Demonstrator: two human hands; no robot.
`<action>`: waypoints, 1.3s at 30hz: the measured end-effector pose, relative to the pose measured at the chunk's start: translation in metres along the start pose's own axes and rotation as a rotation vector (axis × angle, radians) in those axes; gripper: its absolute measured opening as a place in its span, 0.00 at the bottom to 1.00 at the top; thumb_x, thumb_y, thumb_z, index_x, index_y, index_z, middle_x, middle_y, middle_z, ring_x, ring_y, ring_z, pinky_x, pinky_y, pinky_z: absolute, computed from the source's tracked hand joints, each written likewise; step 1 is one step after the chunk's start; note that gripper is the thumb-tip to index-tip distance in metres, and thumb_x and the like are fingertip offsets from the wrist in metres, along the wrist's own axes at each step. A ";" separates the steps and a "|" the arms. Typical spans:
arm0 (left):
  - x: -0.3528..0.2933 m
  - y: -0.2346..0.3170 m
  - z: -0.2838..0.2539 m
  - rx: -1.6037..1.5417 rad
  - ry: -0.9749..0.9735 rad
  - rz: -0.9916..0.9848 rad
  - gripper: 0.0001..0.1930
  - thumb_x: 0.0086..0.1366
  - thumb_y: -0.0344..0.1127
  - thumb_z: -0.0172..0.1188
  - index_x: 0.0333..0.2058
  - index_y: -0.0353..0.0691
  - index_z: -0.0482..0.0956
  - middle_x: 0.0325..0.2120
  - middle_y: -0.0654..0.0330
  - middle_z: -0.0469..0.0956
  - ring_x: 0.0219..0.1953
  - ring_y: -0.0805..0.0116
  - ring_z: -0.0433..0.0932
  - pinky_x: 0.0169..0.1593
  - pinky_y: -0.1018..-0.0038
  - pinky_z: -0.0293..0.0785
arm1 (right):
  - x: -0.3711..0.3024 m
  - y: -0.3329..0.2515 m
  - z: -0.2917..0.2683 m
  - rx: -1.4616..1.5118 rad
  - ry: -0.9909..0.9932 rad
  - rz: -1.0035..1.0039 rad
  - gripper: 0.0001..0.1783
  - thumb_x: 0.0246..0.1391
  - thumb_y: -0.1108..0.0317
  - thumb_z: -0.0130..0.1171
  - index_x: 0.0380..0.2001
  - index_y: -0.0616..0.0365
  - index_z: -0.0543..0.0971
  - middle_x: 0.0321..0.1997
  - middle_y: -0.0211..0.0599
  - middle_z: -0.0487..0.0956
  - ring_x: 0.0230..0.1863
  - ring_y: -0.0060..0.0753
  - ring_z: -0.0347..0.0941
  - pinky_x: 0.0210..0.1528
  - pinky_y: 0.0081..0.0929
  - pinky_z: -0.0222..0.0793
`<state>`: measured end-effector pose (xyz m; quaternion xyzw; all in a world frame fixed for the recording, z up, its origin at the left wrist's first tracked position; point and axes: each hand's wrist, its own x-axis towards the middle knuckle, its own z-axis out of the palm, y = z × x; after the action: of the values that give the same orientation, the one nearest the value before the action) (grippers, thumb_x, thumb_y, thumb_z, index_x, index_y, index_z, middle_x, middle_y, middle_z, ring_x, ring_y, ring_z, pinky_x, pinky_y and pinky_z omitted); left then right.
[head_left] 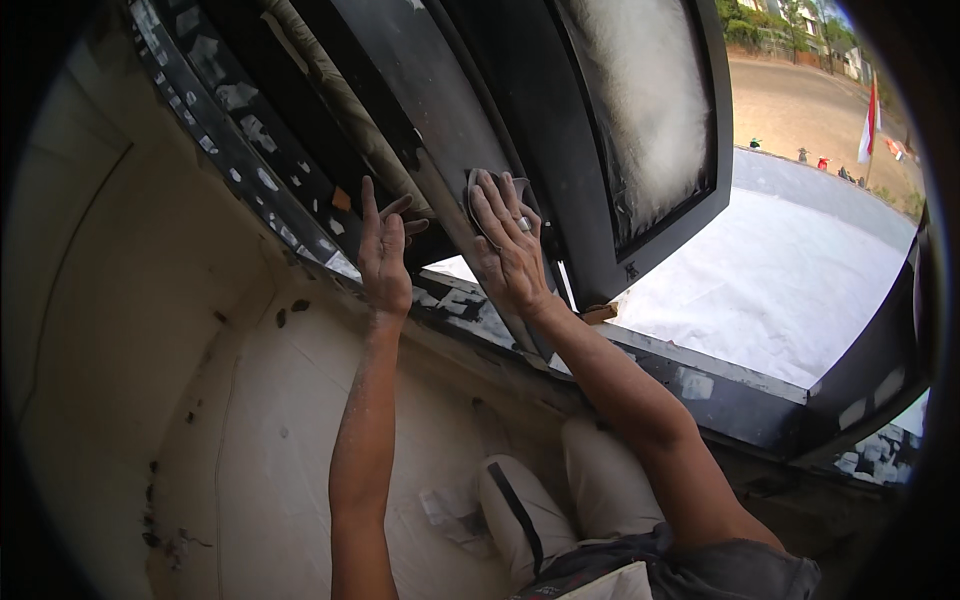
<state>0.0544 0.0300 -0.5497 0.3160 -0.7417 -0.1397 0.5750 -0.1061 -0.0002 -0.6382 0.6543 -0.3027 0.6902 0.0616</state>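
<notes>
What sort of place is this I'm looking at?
Probably a vehicle bodywork repair area: a black frame with whitish patches, a plastic-covered window, and a grey sheet, likely sandpaper, under the right hand.

Sheet (pixel 520 187), under right hand (pixel 512 245), on frame post (pixel 420 85); left hand (pixel 385 255), left of sheet; windowed panel (pixel 560 140), right; flag (pixel 868 130), far right

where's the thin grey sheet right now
In the head view, the thin grey sheet is just above the picture's centre, under the right hand on the grey panel, right of the left hand.
</notes>
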 end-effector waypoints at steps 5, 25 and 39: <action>0.090 0.049 -0.006 0.071 0.059 0.046 0.34 0.76 0.54 0.45 0.73 0.41 0.53 0.64 0.48 0.66 0.63 0.57 0.69 0.66 0.63 0.60 | 0.041 0.005 -0.010 -0.137 -0.042 -0.169 0.32 0.66 0.58 0.50 0.72 0.47 0.62 0.79 0.30 0.57 0.81 0.44 0.44 0.74 0.46 0.41; 0.209 0.072 0.021 0.212 0.270 0.624 0.38 0.77 0.57 0.40 0.71 0.30 0.50 0.70 0.40 0.56 0.72 0.48 0.56 0.73 0.63 0.51 | 0.094 0.008 -0.005 -0.042 -0.032 -0.297 0.35 0.64 0.56 0.57 0.72 0.39 0.62 0.79 0.25 0.57 0.80 0.42 0.45 0.75 0.49 0.39; 0.188 0.068 0.022 0.049 0.268 0.500 0.32 0.80 0.52 0.31 0.73 0.38 0.47 0.72 0.45 0.53 0.71 0.52 0.58 0.72 0.62 0.56 | 0.141 0.000 -0.013 -0.123 -0.051 -0.361 0.33 0.64 0.61 0.54 0.72 0.41 0.62 0.79 0.22 0.56 0.81 0.38 0.42 0.77 0.49 0.38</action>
<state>-0.0134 -0.0404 -0.3738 0.1527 -0.7170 0.0675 0.6767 -0.1363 -0.0380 -0.5054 0.7102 -0.2235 0.6313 0.2170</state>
